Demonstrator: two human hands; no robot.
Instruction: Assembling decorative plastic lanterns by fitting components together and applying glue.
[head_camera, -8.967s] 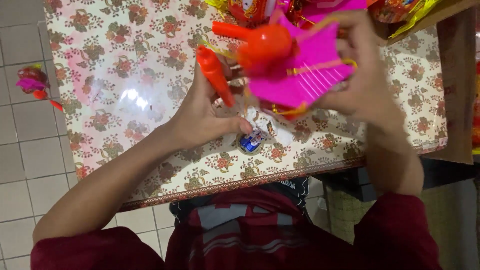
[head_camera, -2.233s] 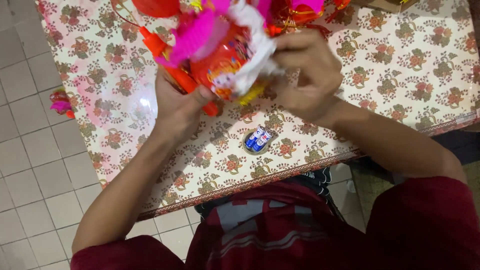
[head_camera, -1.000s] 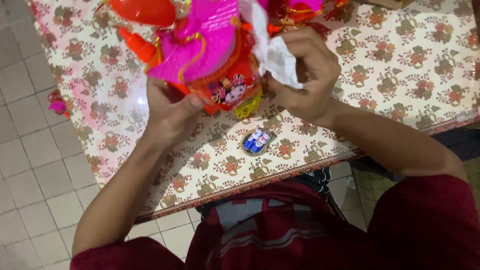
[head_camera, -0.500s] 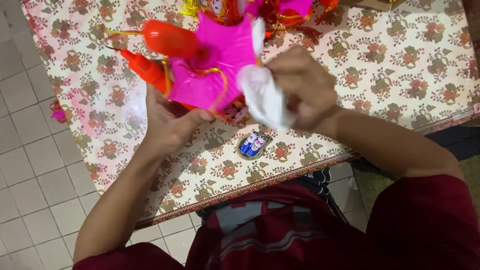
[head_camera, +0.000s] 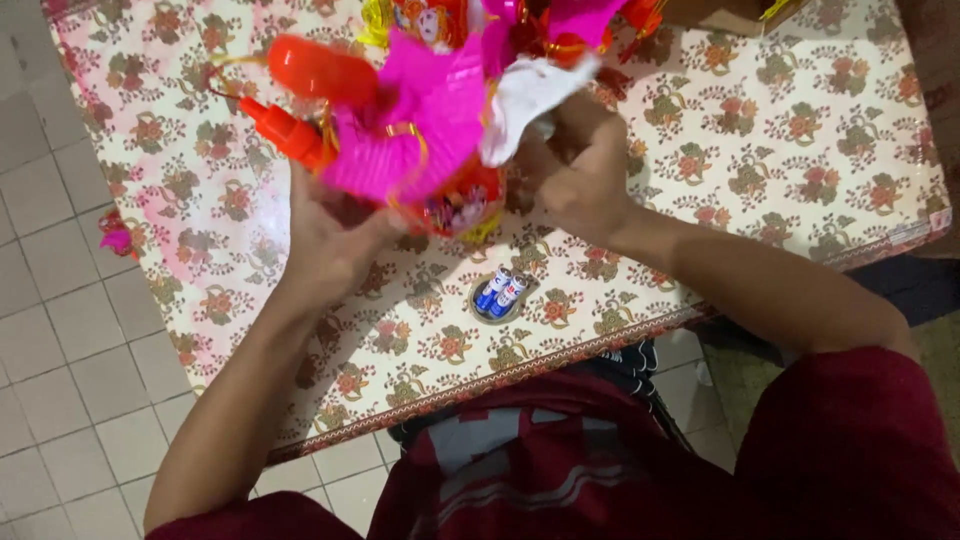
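Pink pleated paper lantern with orange plastic bits is held up above the floral surface — left hand has its fingers clamped under it from below. Right hand pinches a white paper piece at the lantern's side, and two small blue batteries lie on the surface just below the hands

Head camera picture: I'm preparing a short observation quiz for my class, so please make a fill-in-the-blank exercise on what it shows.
1. The left hand holds a toy lantern whose fluted paper is bright ____.
2. The right hand pinches a piece of ____ paper.
3. On the table, between the forearms, lie ____ small blue and white batteries.
4. The cloth on the table bears a ____ pattern.

Missing words: pink; white; two; floral
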